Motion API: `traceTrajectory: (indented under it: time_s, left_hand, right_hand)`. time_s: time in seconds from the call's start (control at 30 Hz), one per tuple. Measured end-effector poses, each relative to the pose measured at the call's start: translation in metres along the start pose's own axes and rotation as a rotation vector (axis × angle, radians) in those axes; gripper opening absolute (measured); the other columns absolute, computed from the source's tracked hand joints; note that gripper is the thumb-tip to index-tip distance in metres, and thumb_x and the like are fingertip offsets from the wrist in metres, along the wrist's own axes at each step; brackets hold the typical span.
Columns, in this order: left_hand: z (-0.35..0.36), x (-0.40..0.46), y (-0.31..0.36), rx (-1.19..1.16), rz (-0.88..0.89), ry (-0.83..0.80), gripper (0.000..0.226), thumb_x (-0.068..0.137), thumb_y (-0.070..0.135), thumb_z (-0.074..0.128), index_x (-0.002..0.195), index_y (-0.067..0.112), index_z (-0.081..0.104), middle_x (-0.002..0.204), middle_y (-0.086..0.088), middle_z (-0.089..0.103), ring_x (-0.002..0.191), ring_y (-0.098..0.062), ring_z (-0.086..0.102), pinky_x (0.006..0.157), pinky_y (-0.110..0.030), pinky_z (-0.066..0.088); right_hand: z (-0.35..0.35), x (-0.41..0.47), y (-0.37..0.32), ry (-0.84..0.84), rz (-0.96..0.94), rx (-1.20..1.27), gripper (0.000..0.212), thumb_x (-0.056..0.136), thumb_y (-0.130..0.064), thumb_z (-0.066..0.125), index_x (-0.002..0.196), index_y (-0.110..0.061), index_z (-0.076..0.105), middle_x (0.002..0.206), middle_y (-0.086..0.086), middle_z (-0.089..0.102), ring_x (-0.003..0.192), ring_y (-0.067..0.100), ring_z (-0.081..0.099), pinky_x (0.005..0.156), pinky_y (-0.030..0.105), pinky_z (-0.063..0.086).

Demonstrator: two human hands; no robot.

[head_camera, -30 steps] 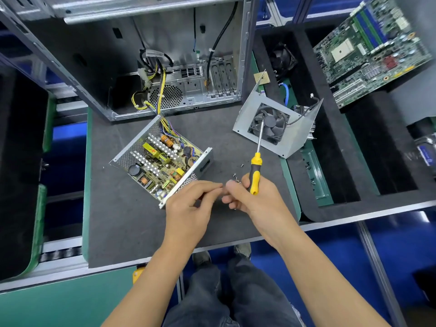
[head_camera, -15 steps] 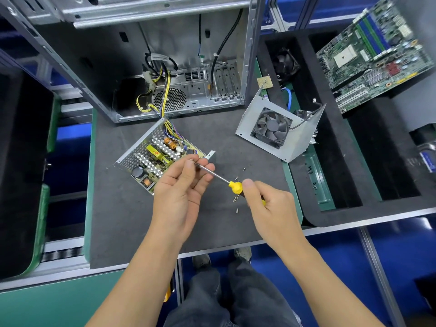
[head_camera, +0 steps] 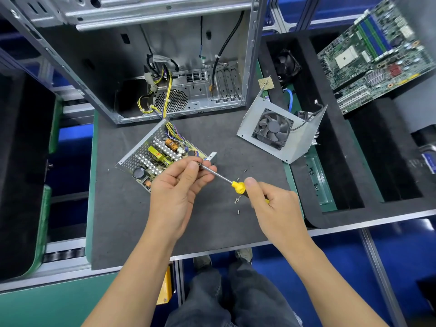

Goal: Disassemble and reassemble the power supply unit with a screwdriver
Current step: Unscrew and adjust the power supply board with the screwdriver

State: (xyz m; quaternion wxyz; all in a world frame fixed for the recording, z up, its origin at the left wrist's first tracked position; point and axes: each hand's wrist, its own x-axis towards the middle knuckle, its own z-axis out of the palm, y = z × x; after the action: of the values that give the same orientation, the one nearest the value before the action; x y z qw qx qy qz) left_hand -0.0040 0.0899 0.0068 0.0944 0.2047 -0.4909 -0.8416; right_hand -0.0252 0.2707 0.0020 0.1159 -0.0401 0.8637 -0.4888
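Note:
The opened power supply unit (head_camera: pixel 151 156) lies on the dark mat, its circuit board bare, with yellow wires running back into the computer case (head_camera: pixel 165 67). Its metal cover with the fan (head_camera: pixel 278 131) lies apart at the right. My right hand (head_camera: pixel 271 206) grips the yellow handle of the screwdriver (head_camera: pixel 238 186), whose shaft points left and up. My left hand (head_camera: pixel 179 185) pinches the shaft's tip end over the unit's near corner; what sits at the tip is hidden by the fingers. Several loose screws (head_camera: pixel 237 200) lie on the mat between my hands.
A black foam tray (head_camera: pixel 349 161) at the right holds a motherboard (head_camera: pixel 377 50), a black fan (head_camera: pixel 286 64) and a blue cable. A small CPU chip (head_camera: pixel 265 83) sits by the case's corner. The mat's front edge (head_camera: pixel 212 251) runs just below my wrists.
The screwdriver has swung from upright in my right hand to lying leftward. My left hand has risen from the screws to pinch the shaft's tip over the unit's corner.

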Motion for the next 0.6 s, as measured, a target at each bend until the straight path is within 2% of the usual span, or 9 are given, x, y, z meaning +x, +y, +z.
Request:
traceTrajectory:
  time_s: [0.07, 0.17, 0.23, 0.33, 0.4, 0.43, 0.5, 0.6]
  left_hand:
    - [-0.001, 0.000, 0.001, 0.042, 0.010, -0.022, 0.022, 0.089, 0.016, 0.058, 0.087, 0.019, 0.080, 0.090, -0.006, 0.075, 0.090, -0.023, 0.074, 0.077, -0.024, 0.057]
    - [-0.005, 0.001, 0.003, 0.112, 0.016, -0.031, 0.022, 0.088, 0.015, 0.059, 0.088, 0.020, 0.080, 0.088, -0.006, 0.076, 0.086, -0.022, 0.074, 0.076, -0.023, 0.057]
    - [-0.008, 0.001, 0.005, 0.154, 0.011, -0.037, 0.021, 0.087, 0.016, 0.060, 0.088, 0.020, 0.080, 0.087, -0.007, 0.076, 0.081, -0.020, 0.073, 0.075, -0.023, 0.057]
    - [-0.013, 0.001, 0.007, 0.167, 0.002, -0.045, 0.020, 0.087, 0.017, 0.060, 0.088, 0.019, 0.080, 0.085, -0.008, 0.076, 0.076, -0.019, 0.072, 0.074, -0.024, 0.058]
    - [-0.014, 0.002, 0.006, 0.172, 0.003, -0.042, 0.021, 0.087, 0.017, 0.060, 0.088, 0.020, 0.080, 0.084, -0.008, 0.075, 0.076, -0.018, 0.072, 0.074, -0.023, 0.058]
    - [-0.014, 0.002, 0.006, 0.172, 0.001, -0.038, 0.021, 0.087, 0.017, 0.060, 0.088, 0.021, 0.081, 0.084, -0.007, 0.075, 0.075, -0.017, 0.072, 0.073, -0.023, 0.057]
    - [-0.013, 0.003, 0.006, 0.168, -0.004, -0.028, 0.019, 0.087, 0.019, 0.062, 0.089, 0.022, 0.081, 0.084, -0.007, 0.076, 0.075, -0.017, 0.072, 0.073, -0.022, 0.057]
    - [-0.014, 0.005, 0.005, 0.164, -0.008, -0.024, 0.015, 0.088, 0.020, 0.066, 0.091, 0.021, 0.081, 0.085, -0.007, 0.076, 0.076, -0.017, 0.072, 0.074, -0.023, 0.057]
  right_hand:
    - [-0.001, 0.001, 0.000, -0.008, 0.012, -0.004, 0.056, 0.096, -0.058, 0.044, 0.053, -0.022, 0.046, 0.045, -0.009, 0.034, 0.047, 0.009, 0.030, 0.044, 0.014, 0.025]
    - [-0.004, 0.002, 0.000, -0.039, 0.039, -0.017, 0.068, 0.091, -0.067, 0.041, 0.059, -0.007, 0.047, 0.049, -0.001, 0.029, 0.048, 0.009, 0.027, 0.044, 0.018, 0.027]
    - [-0.008, 0.003, 0.000, -0.068, 0.065, -0.001, 0.067, 0.091, -0.066, 0.043, 0.058, -0.009, 0.053, 0.045, -0.006, 0.028, 0.047, 0.008, 0.029, 0.045, 0.016, 0.028]
    - [-0.011, 0.006, -0.002, -0.150, 0.111, 0.071, 0.051, 0.093, -0.062, 0.047, 0.059, -0.028, 0.064, 0.047, -0.013, 0.040, 0.051, 0.012, 0.042, 0.049, 0.015, 0.031]
    - [-0.010, 0.008, -0.002, -0.206, 0.131, 0.163, 0.031, 0.085, -0.063, 0.055, 0.075, -0.036, 0.067, 0.061, -0.017, 0.054, 0.062, 0.011, 0.053, 0.054, 0.015, 0.038]
    - [-0.010, 0.008, -0.002, -0.229, 0.146, 0.218, 0.027, 0.079, -0.063, 0.061, 0.083, -0.036, 0.065, 0.069, -0.017, 0.058, 0.062, 0.007, 0.054, 0.054, 0.013, 0.039]
    - [-0.010, 0.008, 0.000, -0.268, 0.174, 0.324, 0.026, 0.073, -0.057, 0.070, 0.087, -0.036, 0.062, 0.079, -0.016, 0.060, 0.057, 0.002, 0.053, 0.052, 0.012, 0.040]
    - [-0.009, 0.006, 0.003, -0.268, 0.163, 0.390, 0.012, 0.083, -0.039, 0.075, 0.085, -0.035, 0.063, 0.081, -0.014, 0.060, 0.054, 0.002, 0.050, 0.052, 0.013, 0.039]
